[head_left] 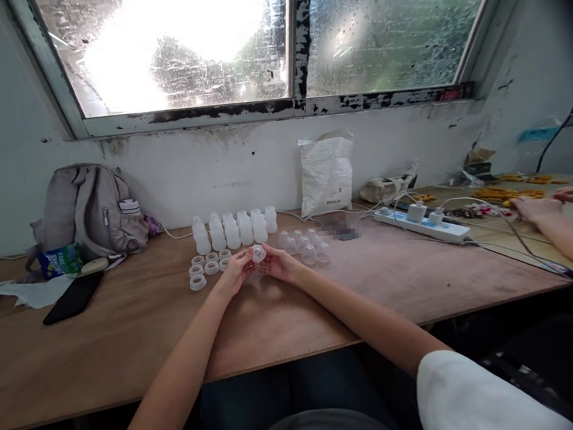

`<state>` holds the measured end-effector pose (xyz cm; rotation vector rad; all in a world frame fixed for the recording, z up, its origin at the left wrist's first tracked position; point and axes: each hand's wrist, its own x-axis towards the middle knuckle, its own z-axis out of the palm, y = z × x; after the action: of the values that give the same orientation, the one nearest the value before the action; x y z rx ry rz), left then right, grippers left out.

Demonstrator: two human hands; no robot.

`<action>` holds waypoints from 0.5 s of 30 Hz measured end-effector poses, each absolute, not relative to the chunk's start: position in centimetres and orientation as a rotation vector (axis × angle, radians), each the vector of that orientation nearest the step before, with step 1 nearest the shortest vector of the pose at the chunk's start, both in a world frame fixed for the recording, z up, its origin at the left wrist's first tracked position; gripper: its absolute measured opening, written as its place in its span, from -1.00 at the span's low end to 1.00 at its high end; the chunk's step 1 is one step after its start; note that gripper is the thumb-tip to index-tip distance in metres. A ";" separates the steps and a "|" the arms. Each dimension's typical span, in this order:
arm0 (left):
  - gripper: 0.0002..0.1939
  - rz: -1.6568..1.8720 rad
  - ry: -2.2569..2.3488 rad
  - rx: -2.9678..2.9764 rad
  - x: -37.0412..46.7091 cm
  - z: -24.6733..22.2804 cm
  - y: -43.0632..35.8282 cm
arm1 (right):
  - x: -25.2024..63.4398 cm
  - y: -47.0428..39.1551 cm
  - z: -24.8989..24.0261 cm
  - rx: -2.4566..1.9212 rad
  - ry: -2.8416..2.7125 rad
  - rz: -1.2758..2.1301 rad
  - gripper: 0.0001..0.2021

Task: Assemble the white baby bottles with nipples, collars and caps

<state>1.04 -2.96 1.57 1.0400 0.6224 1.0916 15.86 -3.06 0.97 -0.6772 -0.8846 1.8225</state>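
Note:
My left hand point(238, 271) and my right hand point(278, 264) meet above the table, their fingers closed around a small translucent bottle ring point(258, 253). Its centre looks raised, but whether a teat sits inside is too small to tell. Just behind my hands stands a row of several frosted white baby bottles point(232, 231). To the left of my left hand lie several loose translucent rings point(197, 281), partly hidden by that hand. On the right of my right hand, several clear domed caps point(308, 254) stand in a cluster.
A grey backpack point(83, 209), a black phone point(73, 298) and tissue point(42, 291) lie left. A white plastic bag point(327, 174) leans on the wall. Right are a power strip point(422, 224) with cables and yellow-handled tools point(503, 194); another person's hands point(537, 208) work there.

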 end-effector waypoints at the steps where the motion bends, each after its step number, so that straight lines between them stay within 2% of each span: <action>1: -0.65 1.091 0.625 1.043 1.0 1.5 -3.0 | 15.9 -3.1 1.0 -0.679 -0.885 1.825 -0.81; 10: -0.64 1.125 0.642 1.086 1.1 1.0 -2.7 | 15.6 -3.1 1.0 -0.656 -0.879 1.815 -0.76; 15: -0.64 1.126 0.642 1.105 1.1 1.0 -2.7 | 15.8 -3.0 0.9 -0.652 -0.891 1.815 -0.84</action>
<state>1.13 -2.72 1.02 1.1049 0.6424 1.1256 15.83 -3.00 0.90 -0.6521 -0.8912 1.8148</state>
